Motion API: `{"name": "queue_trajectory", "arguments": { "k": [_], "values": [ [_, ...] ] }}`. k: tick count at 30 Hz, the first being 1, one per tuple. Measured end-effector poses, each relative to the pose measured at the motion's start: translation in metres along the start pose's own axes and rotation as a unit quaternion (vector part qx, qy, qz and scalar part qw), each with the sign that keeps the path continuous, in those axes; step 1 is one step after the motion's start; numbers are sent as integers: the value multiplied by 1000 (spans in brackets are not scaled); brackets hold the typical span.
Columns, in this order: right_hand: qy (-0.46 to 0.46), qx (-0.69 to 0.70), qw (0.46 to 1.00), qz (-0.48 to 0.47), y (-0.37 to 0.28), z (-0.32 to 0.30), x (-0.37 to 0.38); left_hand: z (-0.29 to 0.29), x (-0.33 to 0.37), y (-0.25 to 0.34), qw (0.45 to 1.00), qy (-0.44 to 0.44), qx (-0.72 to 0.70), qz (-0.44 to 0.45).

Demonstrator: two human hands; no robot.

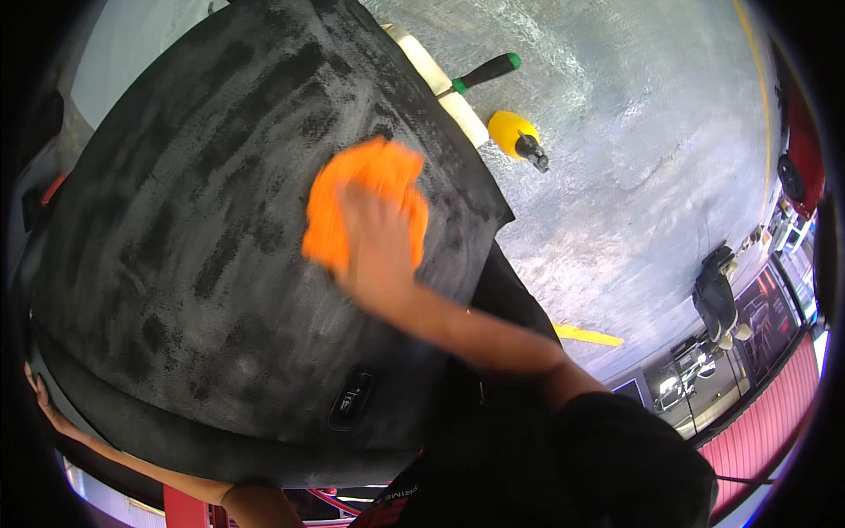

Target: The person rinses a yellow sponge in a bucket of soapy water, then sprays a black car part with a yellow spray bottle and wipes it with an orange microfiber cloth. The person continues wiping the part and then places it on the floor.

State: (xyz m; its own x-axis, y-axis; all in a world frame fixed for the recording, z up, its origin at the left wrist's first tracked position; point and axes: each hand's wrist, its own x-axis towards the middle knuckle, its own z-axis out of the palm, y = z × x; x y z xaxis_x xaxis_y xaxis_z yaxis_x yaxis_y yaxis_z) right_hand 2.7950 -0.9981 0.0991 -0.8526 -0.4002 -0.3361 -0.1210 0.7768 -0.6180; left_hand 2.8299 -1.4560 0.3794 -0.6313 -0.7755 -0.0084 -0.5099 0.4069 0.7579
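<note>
A large black panel (pixel 211 264) with a slightly curved surface fills the left and middle of the head view. Dull grey smears and darker patches streak across it. My right hand (pixel 374 233), a little blurred, presses a bright orange cloth (pixel 321 220) onto the panel right of its middle. At the far lower left, my left hand (pixel 48 405) holds the panel's outer edge, its fingers partly curled over the rim and partly hidden. A small rounded inset (pixel 350 402) with pale marking sits near the panel's lower edge.
Past the panel's right edge, a black-and-green handled tool (pixel 486 74) lies across a pale bar (pixel 462 119). Beside it on the grey floor (pixel 642 158) is a yellow bottle with a black spray top (pixel 510 134). A red car (pixel 799 167) stands far right.
</note>
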Motion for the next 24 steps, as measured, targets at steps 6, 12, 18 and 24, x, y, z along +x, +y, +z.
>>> {"name": "queue_trajectory", "arguments": {
  "k": [6,12,18,24],
  "values": [
    [53,50,997,18,71,5,50,4,3,-5,1000,-4,-12,-1],
    [6,78,996,-42,15,-13,5,1,3,-6,1000,-1,1,20],
    [87,61,992,70,82,15,75,-1,7,-9,997,-24,-67,-23],
    [-123,125,960,-217,-71,-37,75,5,0,-3,988,-19,-128,-88]
  ]
}}
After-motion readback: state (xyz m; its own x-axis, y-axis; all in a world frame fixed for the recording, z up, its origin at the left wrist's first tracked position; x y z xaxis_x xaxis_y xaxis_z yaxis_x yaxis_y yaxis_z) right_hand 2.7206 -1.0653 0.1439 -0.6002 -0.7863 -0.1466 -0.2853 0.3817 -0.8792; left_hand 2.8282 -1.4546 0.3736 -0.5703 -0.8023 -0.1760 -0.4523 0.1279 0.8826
